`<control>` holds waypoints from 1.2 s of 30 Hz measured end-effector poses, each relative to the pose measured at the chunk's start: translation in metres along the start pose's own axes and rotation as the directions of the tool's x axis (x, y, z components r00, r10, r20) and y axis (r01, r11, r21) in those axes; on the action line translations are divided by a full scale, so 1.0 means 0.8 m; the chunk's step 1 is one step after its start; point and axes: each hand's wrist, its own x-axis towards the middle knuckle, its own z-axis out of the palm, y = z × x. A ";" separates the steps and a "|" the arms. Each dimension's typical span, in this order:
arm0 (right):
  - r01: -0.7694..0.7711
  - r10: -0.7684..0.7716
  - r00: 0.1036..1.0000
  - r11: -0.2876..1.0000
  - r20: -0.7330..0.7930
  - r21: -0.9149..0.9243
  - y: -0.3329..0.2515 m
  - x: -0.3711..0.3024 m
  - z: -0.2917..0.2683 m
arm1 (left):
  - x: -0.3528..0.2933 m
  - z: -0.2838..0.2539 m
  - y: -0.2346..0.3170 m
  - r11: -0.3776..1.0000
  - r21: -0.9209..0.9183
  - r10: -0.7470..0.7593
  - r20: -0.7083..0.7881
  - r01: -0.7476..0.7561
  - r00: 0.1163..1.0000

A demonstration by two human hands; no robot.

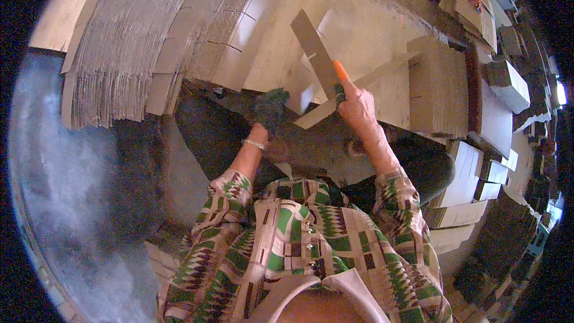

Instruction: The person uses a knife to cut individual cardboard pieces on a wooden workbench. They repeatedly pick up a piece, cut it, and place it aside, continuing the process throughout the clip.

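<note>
Two hands, one brown strip in the right hand

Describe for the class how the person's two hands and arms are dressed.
The left hand wears a dark green, fabric-looking glove, with a narrow, pale bracelet at the wrist. The right hand has a bright orange, tube-shaped finger cover. Both patterned cloth sleeves, green, cream and dark brown with zigzags, end short of the wrists.
</note>
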 end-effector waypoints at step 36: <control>0.098 -0.067 0.972 0.986 0.224 -0.132 -0.002 -0.016 0.046 | 0.200 -0.115 0.099 0.909 0.418 -0.019 0.044 -0.001 0.999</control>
